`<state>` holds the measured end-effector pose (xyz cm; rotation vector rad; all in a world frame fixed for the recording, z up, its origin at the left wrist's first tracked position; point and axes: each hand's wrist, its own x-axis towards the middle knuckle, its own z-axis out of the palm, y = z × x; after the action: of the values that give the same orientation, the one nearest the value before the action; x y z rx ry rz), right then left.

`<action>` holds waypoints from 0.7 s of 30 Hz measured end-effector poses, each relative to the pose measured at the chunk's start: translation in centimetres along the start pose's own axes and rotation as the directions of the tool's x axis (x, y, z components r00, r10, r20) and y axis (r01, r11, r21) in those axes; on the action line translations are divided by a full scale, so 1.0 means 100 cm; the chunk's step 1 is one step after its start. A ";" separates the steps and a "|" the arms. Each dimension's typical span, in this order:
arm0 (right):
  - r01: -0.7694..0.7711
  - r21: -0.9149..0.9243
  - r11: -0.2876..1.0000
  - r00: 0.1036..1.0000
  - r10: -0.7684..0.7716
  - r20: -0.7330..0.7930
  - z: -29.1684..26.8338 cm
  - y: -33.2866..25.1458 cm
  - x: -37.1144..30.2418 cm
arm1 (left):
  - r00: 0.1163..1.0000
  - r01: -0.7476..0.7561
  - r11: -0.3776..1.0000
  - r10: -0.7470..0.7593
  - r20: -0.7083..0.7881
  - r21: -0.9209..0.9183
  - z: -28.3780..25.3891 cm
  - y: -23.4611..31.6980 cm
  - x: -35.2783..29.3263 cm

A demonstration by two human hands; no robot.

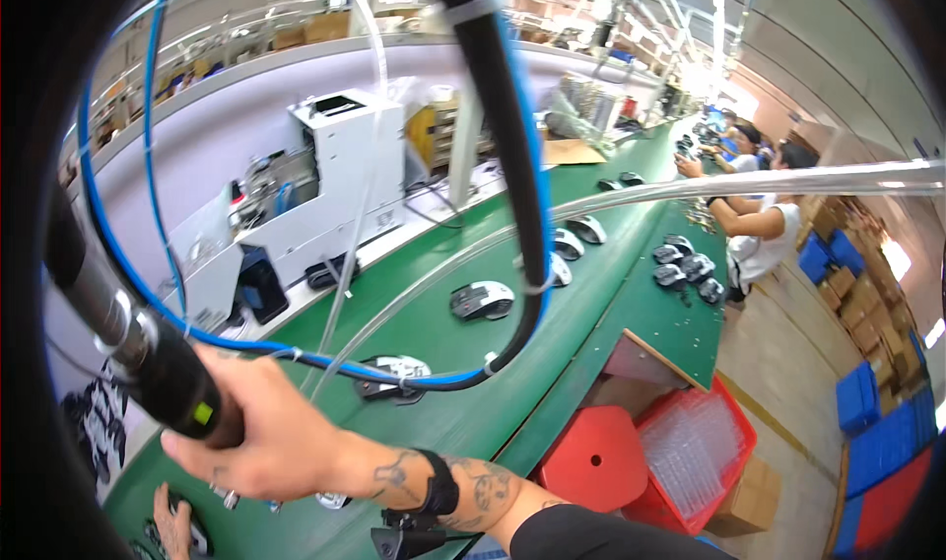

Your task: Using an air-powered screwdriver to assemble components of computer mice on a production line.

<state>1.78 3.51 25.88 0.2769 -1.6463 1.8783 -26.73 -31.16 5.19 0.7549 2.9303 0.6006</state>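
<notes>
My right hand is wrapped around a black, stick-shaped power screwdriver, which tilts up toward the left rim. A small metal piece shows below that hand. At the lower left, my left hand rests on a dark computer mouse on the green conveyor belt, fingers bent over it. Part of that grip is cut off by the picture's edge. White-and-black mice lie farther up the belt, one behind the hanging cable and another beyond it.
A thick black cable with a blue hose loops in front of me, and a clear tube crosses the view. A white machine stands behind the belt. On the right are a red stool, a red crate and co-workers.
</notes>
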 end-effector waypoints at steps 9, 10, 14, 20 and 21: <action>0.054 -0.054 0.997 0.999 -0.054 0.002 0.001 -0.004 -0.007 | 0.989 0.044 0.995 -0.056 0.135 0.095 -0.006 0.043 0.006; 0.012 -0.071 0.997 1.000 -0.011 0.016 0.003 -0.003 -0.006 | 0.990 0.047 0.994 -0.059 0.128 0.096 -0.008 0.043 0.005; 0.032 -0.088 0.996 0.999 -0.031 0.012 0.006 0.007 -0.007 | 0.987 0.121 0.975 -0.138 0.085 0.186 0.003 0.063 -0.011; 0.100 -0.097 0.990 0.991 -0.107 -0.080 0.008 0.010 -0.007 | 0.987 0.138 0.969 -0.152 0.056 0.203 0.012 0.067 -0.017; 0.111 -0.073 0.991 0.988 -0.118 -0.103 0.010 0.009 -0.010 | 0.987 0.124 0.971 -0.142 0.072 0.205 0.010 0.067 -0.016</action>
<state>1.81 2.24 24.82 0.2336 -1.5837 1.7198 -22.09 -26.18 6.73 0.5764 2.9596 0.2577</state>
